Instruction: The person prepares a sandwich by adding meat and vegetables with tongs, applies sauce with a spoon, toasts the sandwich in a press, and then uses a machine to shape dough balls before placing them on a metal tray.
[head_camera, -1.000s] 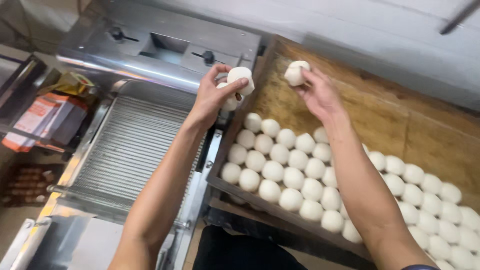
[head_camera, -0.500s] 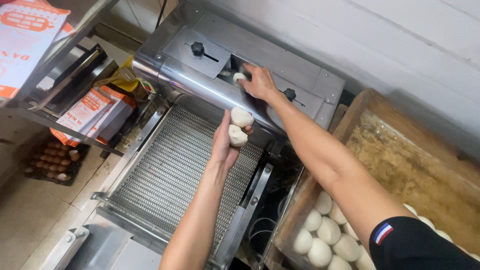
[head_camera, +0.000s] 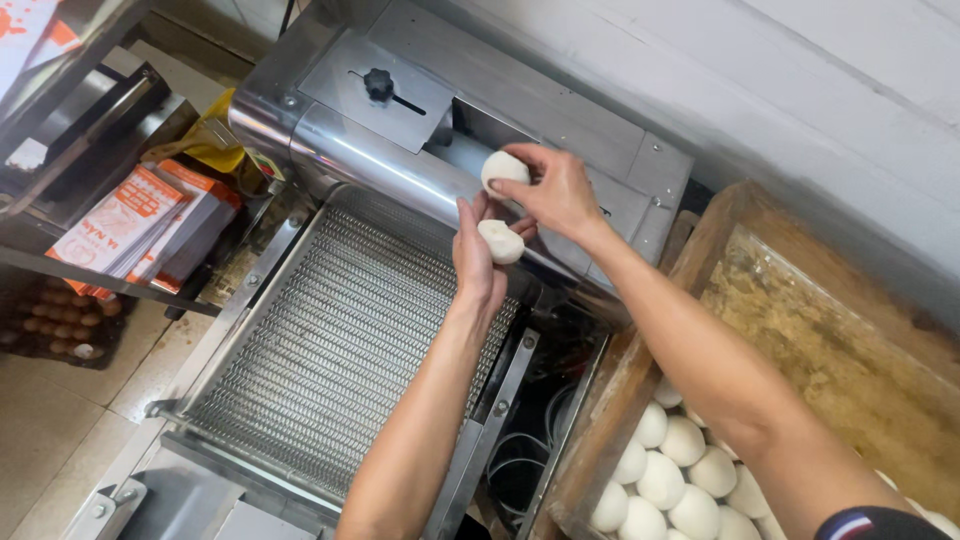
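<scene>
Since the earlier frame the right hand (head_camera: 560, 190) has drawn back from the machine's slot and now pinches a dough ball (head_camera: 505, 168) just above it; the left hand (head_camera: 478, 262) has risen closer, and the view has swung right.

At nine o'clock, orange paper packs (head_camera: 135, 225) lie on a shelf. The steel mesh belt (head_camera: 330, 340) is ribbed and shiny. At centre the left hand cups a second ball (head_camera: 500, 241), fingers loosely curled, at six o'clock of the first. The steel housing (head_camera: 500, 90) is smooth, with a black knob (head_camera: 378, 84). At four o'clock, smooth round white balls (head_camera: 665, 470) crowd a rough wooden tray (head_camera: 760, 215).

Soft dough may dent under the pinch, or fingertips may stray too near the slot.
</scene>
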